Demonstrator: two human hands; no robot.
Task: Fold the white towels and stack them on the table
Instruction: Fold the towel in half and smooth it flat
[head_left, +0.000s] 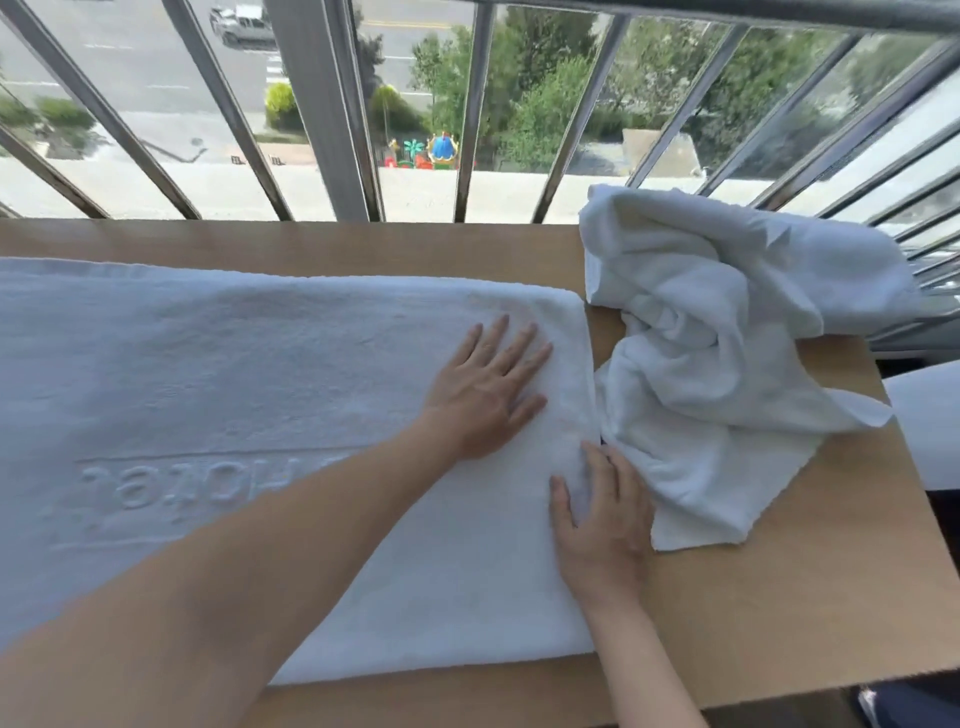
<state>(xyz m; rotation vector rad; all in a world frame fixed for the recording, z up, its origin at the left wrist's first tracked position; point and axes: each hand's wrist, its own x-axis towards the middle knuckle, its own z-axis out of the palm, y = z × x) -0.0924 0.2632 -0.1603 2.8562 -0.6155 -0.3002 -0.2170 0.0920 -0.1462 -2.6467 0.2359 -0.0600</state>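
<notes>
The big white towel (234, 389) lies flat across the wooden table (779, 597), covering most of its left and middle and running out of view on the left. Embossed lettering (156, 488) shows upside down in its near half.

The left hand (483, 395) is palm down on the towel close to its right end, fingers straight and fanned apart, gripping nothing. The right hand (605, 525) is flat too, on the towel's right edge nearer the person. Its thumb and forefinger are extended and slightly apart on the cloth. Its outer fingers meet the rumpled fabric beside them, and I cannot tell how they lie.

Right beside it, a second white towel (717, 353) sits crumpled in a heap on the right part of the table. It touches the flat towel's right edge, and one corner trails toward the near side.

Behind the table stand slanted metal railing bars (470, 104). Through them you can see trees (545, 93), a colourful playground piece (441, 150) and a parked car (241, 23) on the road.
</notes>
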